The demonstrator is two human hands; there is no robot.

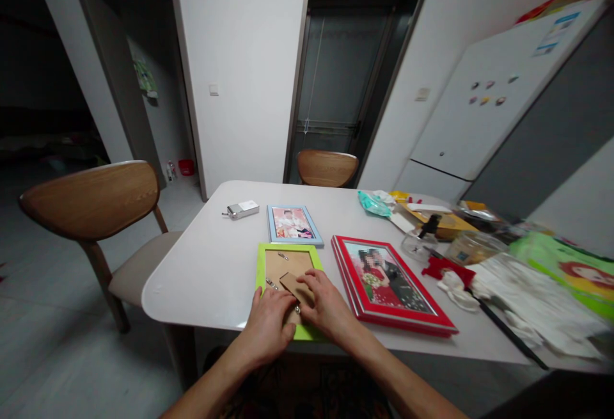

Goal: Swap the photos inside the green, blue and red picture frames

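Observation:
A green picture frame (pixel 260 265) lies face down at the near table edge, its brown backing board (pixel 297 260) up, with small metal clips (pixel 271 283) on it. My left hand (pixel 269 322) is closed at the frame's left side, fingers bent over the edge and backing; what its fingertips press is partly hidden. My right hand (pixel 329 304) is closed on the brown stand flap (pixel 290 282) of the backing, which slants across the board. Right of it lies a stack of red picture frames (pixel 352 291) with a photo on top. Behind is a light blue picture frame (pixel 313 230).
A small grey-white device (pixel 242 210) lies at the back left of the white table (pixel 201 278). Crowding the right side are a clear jar (pixel 417 246), white tissues (pixel 527 300), a black-handled tool (pixel 511 332) and a green package (pixel 566 265). Wooden chairs (pixel 96 198) stand left and behind.

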